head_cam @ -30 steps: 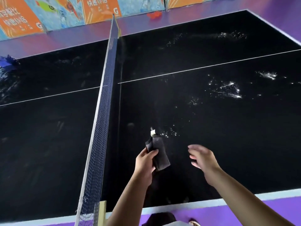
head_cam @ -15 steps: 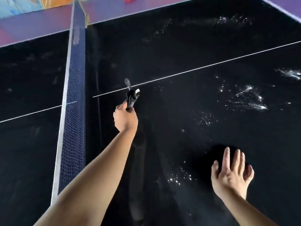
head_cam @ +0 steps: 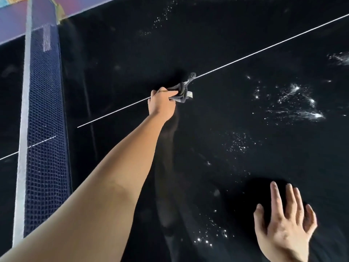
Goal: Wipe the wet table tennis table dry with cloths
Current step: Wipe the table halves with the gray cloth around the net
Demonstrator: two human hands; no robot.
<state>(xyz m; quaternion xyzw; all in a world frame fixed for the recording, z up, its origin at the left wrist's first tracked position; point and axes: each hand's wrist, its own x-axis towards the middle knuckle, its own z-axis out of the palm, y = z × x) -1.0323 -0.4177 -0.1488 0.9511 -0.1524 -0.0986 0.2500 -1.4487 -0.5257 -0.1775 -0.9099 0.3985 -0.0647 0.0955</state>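
Glossy black table tennis table (head_cam: pixel 245 35), with a thin white centre line (head_cam: pixel 264 48) running left to right. Water beads (head_cam: pixel 294 104) glint in patches on the right half, with more near you. A dark blue mesh net with white top band (head_cam: pixel 47 129) stands at left, and purple floor (head_cam: pixel 11 25) shows past the far edge. Your left hand (head_cam: pixel 161 104) grips a bunched dark grey cloth (head_cam: pixel 182 92) at the centre line, fingers curled round it. The cloth's small white tag (head_cam: pixel 189 94) is unreadable. Your right hand (head_cam: pixel 285 229) is near right, fingers (head_cam: pixel 274 195) straight and spread over the table.
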